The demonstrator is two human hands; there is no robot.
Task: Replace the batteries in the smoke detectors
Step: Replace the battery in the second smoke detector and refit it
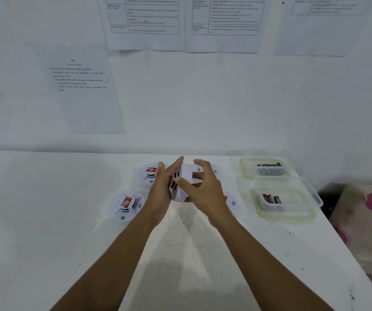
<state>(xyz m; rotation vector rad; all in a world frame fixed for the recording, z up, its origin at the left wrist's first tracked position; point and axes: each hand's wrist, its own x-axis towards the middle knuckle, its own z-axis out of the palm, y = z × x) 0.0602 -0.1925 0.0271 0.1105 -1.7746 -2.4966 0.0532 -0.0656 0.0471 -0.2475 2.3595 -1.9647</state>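
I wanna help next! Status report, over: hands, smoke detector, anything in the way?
Right hand grips smoke detector, left hand presses its side. Detector up off table. Nothing in the way; battery tubs to right.

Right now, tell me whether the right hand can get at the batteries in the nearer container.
Probably, once freed. The right hand grips the smoke detector against the left hand. The batteries lie in the nearer container to its right, past another detector; I cannot tell whether a lid covers it.

Single head-worn wide-angle view, forward and down across the white table [45, 232] toward the near wall [203, 97].
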